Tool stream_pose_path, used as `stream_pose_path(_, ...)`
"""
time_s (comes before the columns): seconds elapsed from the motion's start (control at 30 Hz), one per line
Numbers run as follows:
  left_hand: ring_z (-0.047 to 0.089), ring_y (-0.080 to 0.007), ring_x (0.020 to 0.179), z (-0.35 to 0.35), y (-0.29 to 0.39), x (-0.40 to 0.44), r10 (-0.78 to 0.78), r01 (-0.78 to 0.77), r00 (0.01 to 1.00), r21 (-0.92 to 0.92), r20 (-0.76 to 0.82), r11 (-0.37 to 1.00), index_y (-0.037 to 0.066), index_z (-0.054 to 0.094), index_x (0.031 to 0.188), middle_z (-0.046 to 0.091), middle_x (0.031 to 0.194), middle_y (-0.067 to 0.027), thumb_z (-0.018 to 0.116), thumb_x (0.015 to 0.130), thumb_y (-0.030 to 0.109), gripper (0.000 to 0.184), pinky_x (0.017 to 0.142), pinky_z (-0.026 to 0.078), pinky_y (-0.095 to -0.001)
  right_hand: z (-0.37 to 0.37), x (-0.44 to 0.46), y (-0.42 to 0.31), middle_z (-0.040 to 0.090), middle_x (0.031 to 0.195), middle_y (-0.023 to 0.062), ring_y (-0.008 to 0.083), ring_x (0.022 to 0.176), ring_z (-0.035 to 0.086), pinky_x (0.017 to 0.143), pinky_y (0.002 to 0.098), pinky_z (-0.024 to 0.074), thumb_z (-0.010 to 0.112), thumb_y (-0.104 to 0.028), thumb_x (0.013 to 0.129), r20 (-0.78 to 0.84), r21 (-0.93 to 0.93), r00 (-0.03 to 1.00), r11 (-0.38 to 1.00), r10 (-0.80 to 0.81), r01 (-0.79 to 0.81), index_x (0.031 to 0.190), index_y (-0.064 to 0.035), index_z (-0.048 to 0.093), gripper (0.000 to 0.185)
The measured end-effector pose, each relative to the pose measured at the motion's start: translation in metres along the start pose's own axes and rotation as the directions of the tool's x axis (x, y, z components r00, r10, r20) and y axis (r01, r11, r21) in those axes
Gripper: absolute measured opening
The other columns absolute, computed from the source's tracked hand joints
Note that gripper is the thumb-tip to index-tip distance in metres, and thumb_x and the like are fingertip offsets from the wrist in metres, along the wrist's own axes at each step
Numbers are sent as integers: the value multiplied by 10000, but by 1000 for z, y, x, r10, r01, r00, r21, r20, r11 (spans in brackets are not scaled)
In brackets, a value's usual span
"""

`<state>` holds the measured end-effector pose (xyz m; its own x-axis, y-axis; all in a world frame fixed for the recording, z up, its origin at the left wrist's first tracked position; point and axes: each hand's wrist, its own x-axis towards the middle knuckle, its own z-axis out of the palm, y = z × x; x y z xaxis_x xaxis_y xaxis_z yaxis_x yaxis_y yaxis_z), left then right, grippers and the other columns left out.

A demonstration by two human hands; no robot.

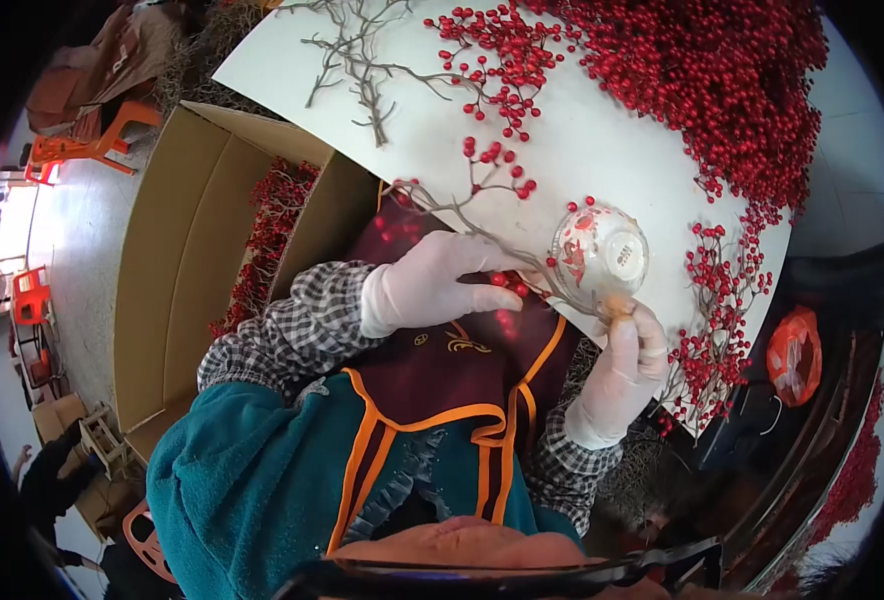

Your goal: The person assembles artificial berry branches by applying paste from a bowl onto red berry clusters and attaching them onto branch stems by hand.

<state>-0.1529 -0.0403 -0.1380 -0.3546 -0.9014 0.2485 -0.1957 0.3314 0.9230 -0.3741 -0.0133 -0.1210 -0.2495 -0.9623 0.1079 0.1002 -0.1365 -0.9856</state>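
Observation:
My left hand (437, 283), in a white glove, is closed around a berry branch, with a few red berries showing by its thumb and fingertips. The brown stem (482, 232) of this branch runs from the upper left down to my right hand (620, 375), also gloved. My right thumb and fingers pinch the stem's lower end, where a small yellowish-orange bit shows; what it is I cannot make out. Just above my right hand, an upturned bowl (626, 257) with a red pattern rests on the white table (442, 130). Red berries of the branch (497, 170) hang over the table edge.
A large heap of red berry branches (702, 70) covers the table's far right. More sprigs (717, 310) lie at the right edge, bare twigs (362, 70) at the far left. An open cardboard box (187, 270) with berry branches stands left. An orange bag (794, 355) is right.

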Motion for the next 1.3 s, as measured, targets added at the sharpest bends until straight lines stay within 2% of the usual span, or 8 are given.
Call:
stream_pose_path(0.23,664,-187,804,-79,17,-10,16,-20,972,15,236,1000,-16,669,1050,691,949,-103,679,866,196,281,759,526,-286,-32,1,-8,636,855,107,132,664,531,624,256,415,596,-108,903,-17,8,1000,1000,3,-3,970,23,611,147)
stream_pose_path(0.33,631,-123,784,-89,14,6,-299,267,931,-165,-212,949,-30,651,1074,677,935,-77,608,873,86,235,735,507,-250,-47,3,-6,603,794,74,126,640,516,595,246,393,620,-158,894,14,-32,999,999,-39,39,950,18,608,186)
stream_pose_path(0.4,600,-111,739,-85,-14,32,5,101,884,201,-468,974,-4,644,1109,664,911,-57,617,863,84,263,684,480,-240,-53,4,-5,588,795,60,122,659,515,591,231,398,627,-191,885,53,-40,996,997,-69,71,937,7,605,205)
stream_pose_path(0.7,606,-293,777,-91,-67,100,12,301,930,776,-368,555,96,692,997,620,826,-116,698,789,260,265,681,477,-390,-47,2,-2,573,815,63,114,699,509,587,219,403,661,-259,845,-31,-113,999,993,-32,29,901,-18,582,260)
stream_pose_path(0.9,622,-264,791,-93,-67,108,-65,257,960,770,-272,584,74,717,900,634,856,-112,681,812,209,166,706,491,-368,-45,1,-1,594,812,61,99,674,499,589,211,377,668,-208,842,-30,-86,999,996,-15,12,901,-16,606,210)
stream_pose_path(1.1,617,-157,903,-104,-33,108,169,-50,811,221,-560,974,52,713,1021,642,1017,-94,667,842,91,189,814,477,-247,-46,0,-4,612,810,57,79,651,489,579,204,361,668,-140,840,94,-48,995,999,16,-12,938,-5,624,172)
stream_pose_path(1.27,631,-153,773,-106,-18,102,637,-81,704,855,-315,512,43,707,961,658,934,-95,711,799,115,177,682,506,-275,-39,-1,-5,642,849,73,80,680,533,616,208,416,648,-76,850,-23,-84,999,996,36,-38,941,17,630,131)
stream_pose_path(1.3,624,-155,819,-98,-12,96,513,-110,764,704,-391,701,35,696,991,658,941,-88,701,811,95,190,737,494,-266,-37,-1,-7,649,856,76,87,701,552,641,213,436,639,-54,852,-44,-111,998,992,52,-57,944,20,631,119)
